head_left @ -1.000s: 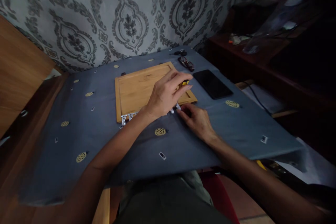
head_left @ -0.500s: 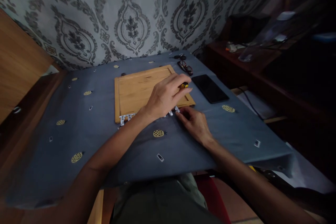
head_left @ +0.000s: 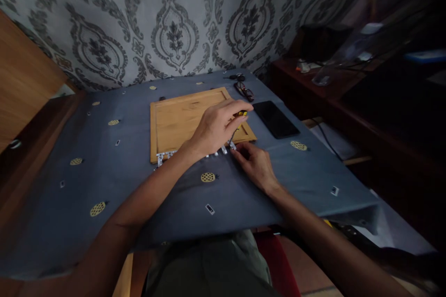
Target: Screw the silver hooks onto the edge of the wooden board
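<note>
A wooden cabinet door panel [head_left: 177, 123] lies flat on the table, with several small metal hinges [head_left: 160, 159] along its near edge. My left hand [head_left: 214, 127], arched over the panel's right part, is closed around a screwdriver [head_left: 242, 113] with a yellow and black handle. Its shaft points down to the rightmost hinge [head_left: 232, 145] near the panel's front right corner. The fingertips of my right hand [head_left: 257, 164] pinch that hinge from the near side. My left forearm covers some of the middle hinges.
A black phone or tablet [head_left: 276, 119] lies right of the panel, with eyeglasses [head_left: 244, 91] and a dark small item [head_left: 237, 77] behind. A patterned cloth [head_left: 139, 209] covers the table. Wooden furniture [head_left: 28, 79] stands at left, and a dark red desk [head_left: 334, 88] at right.
The screwdriver's shaft now shows between my left hand and the rightmost hinge, and its handle has tilted slightly. My right hand keeps its hold on the hinge. The view has shifted a little.
</note>
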The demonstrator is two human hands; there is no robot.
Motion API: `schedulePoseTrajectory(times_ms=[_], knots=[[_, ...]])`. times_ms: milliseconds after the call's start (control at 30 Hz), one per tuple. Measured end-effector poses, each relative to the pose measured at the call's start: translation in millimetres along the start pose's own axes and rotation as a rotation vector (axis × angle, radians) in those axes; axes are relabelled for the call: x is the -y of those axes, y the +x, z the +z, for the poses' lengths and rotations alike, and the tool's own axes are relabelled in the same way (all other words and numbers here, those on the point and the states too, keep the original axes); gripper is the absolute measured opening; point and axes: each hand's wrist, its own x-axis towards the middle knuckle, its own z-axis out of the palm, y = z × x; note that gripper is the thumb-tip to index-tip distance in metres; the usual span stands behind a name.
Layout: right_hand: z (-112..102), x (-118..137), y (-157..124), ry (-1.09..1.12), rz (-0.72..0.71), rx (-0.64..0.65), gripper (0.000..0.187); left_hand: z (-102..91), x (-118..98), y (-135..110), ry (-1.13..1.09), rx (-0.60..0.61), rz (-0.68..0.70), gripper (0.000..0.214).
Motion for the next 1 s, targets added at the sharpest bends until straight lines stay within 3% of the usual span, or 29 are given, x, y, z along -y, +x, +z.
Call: schedulePoseTrajectory(times_ms=[200,500,733,1000], knots=[[0.4,0.5,0.2,0.018,-0.016,-0.012,0.026,7.6,0.9,-1.3,-0.005,-0.059,-0.002,0.015],[-2.0,3.7,0.1,0.018,-0.010,-0.004,0.026,2.8,1.0,4.3,0.006,0.011,-0.024,0.016],[-2.2,2.5,-0.5,0.035,-0.032,-0.004,0.026,9.8,5.0,0.9,0.023,-0.067,0.007,0.012],[-2.3,1.4,-1.0,0.014,-0.033,0.000,0.027,3.9,-1.5,4.7,0.025,0.001,-0.034,0.015]])
